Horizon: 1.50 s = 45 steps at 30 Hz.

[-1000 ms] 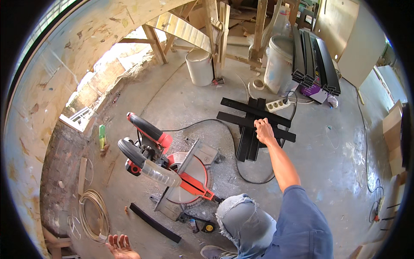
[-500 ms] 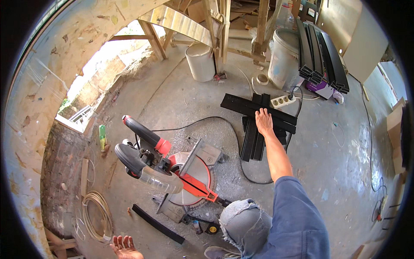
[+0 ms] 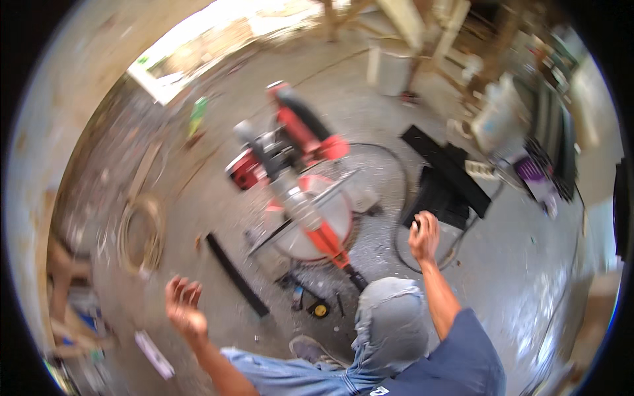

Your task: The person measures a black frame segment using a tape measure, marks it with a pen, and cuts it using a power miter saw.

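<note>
My left hand [image 3: 185, 307] is raised over the floor at the lower left, palm up, its fingers apart, loosely bent and empty. My right hand [image 3: 424, 239] has its fingers curled together at the near end of a pile of black strips [image 3: 434, 191]. Blur and the fingers hide whatever may be in it. One longer black strip [image 3: 456, 175] lies slantwise across that pile. Between my hands stands a red and black miter saw [image 3: 317, 224] with a round base. A single black strip [image 3: 236, 274] lies on the floor left of the saw, nearest my left hand.
A tape measure [image 3: 320, 309] lies just before my knee. The saw's cable [image 3: 398, 178] loops round toward a white power strip [image 3: 481, 169]. A coiled hose [image 3: 140, 234] lies at left; a white bucket [image 3: 389, 66] and more strips [image 3: 564, 132] stand farther back.
My right hand has left the crosswise strip and drawn back toward me, its fingers now curled. My left hand has risen farther into view. The whole view has swung and blurred.
</note>
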### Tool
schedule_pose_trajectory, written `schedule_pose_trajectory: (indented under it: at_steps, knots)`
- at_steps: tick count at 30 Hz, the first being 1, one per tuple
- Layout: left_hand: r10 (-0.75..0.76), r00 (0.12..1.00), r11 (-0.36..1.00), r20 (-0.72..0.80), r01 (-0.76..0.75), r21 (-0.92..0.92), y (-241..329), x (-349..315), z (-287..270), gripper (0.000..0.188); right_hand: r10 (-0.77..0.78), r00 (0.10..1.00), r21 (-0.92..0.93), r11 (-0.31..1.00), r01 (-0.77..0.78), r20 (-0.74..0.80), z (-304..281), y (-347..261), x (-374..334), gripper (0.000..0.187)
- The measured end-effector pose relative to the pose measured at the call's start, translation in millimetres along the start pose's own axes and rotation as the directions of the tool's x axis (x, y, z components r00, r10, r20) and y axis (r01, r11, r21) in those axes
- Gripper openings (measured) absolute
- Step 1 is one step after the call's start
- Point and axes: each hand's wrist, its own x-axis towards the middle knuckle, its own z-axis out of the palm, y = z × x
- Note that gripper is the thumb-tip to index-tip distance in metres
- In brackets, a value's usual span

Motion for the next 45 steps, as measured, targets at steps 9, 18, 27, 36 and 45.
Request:
schedule_pose_trajectory:
  at_steps: [9, 18, 27, 36, 45]
  knots:
    - [-0.204, 0.978, 0.869, -0.046, 0.202, 0.452, -72, 36, -10, 0.022, -0.386, 0.878, 0.615, 0.775, 0.143, 0.283, -29, -87, -154, 0.023]
    - [0.198, 0.964, 0.819, 0.178, -0.263, 0.509, -52, 5, 27, 0.019, -0.208, 0.925, 0.692, 0.717, -0.076, 0.318, -42, -99, -7, 0.021]
    - [0.957, 0.272, 0.204, 0.102, -0.880, 0.428, 192, 42, 45, 0.012, -0.495, 0.604, 0.300, 0.562, 0.771, -0.625, -212, -316, 345, 0.010]
    - [0.972, 0.034, -0.095, 0.232, -0.849, 0.521, 452, 119, 70, 0.017, -0.538, 0.737, 0.259, 0.706, 0.659, -0.408, -265, -552, 542, 0.025]
    - [0.829, 0.417, -0.125, 0.371, -0.509, 0.852, 466, 180, 75, 0.043, -0.657, 0.738, 0.045, 0.751, 0.659, 0.157, -269, -675, 575, 0.050]
